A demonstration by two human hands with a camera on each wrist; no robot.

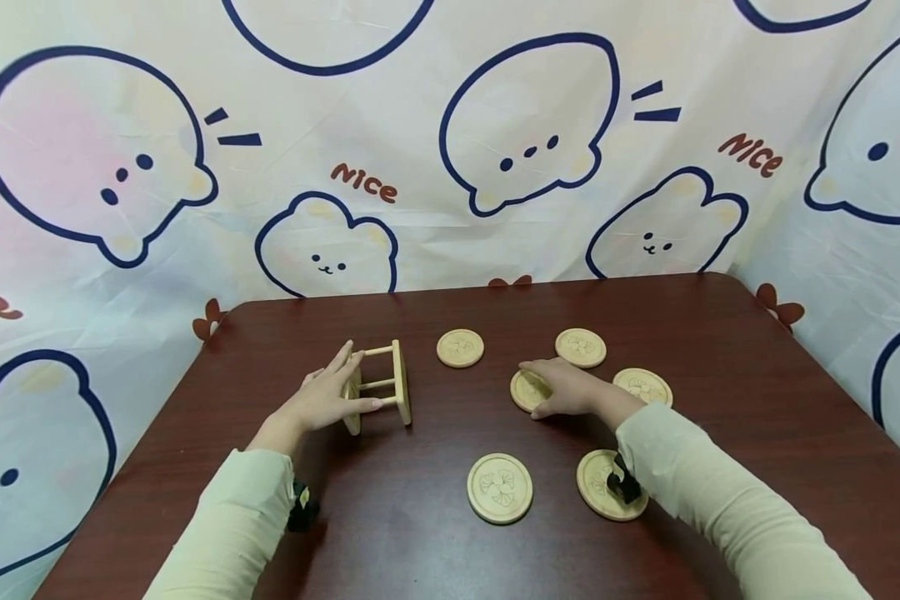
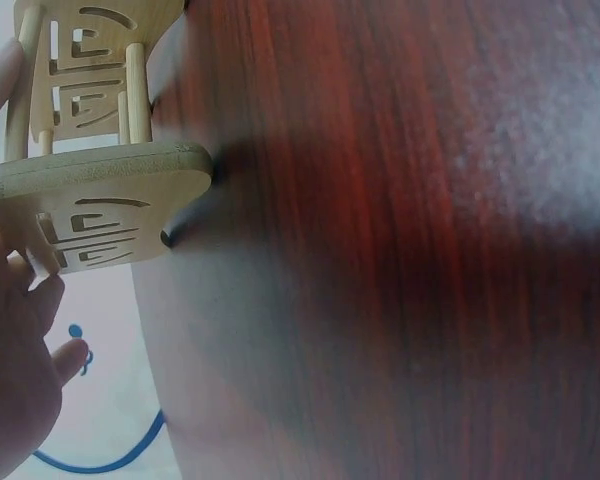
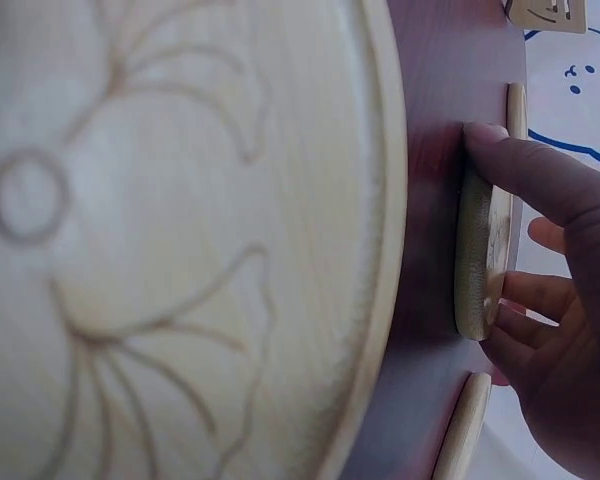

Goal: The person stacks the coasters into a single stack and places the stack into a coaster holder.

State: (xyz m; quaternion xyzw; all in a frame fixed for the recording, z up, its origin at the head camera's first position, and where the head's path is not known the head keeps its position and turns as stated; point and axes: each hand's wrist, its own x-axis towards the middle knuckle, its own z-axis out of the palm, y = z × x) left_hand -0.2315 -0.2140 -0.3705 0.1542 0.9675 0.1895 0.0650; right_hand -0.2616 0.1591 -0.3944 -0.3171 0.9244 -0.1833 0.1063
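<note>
A small wooden coaster rack [image 1: 399, 379], two cut-out side panels joined by rods, stands at the left of the table. My left hand [image 1: 322, 398] holds it by the left panel, the thumb lying along the near rod. In the left wrist view the fingers bend at the edge of the panel [image 2: 100, 215]. Right of the middle, my right hand [image 1: 570, 390] grips a round wooden coaster [image 1: 527, 390] by its rim. The right wrist view has the thumb on one edge of this coaster [image 3: 473, 250] and fingers at the opposite edge.
Several more coasters with carved leaf patterns lie around: one far middle [image 1: 461, 348], one behind the right hand [image 1: 581, 347], one by the wrist [image 1: 642, 385], one near the front [image 1: 499, 489], and one partly under the right forearm [image 1: 600, 487]. A printed curtain [image 1: 420, 242] hangs behind the dark table [image 1: 390, 533].
</note>
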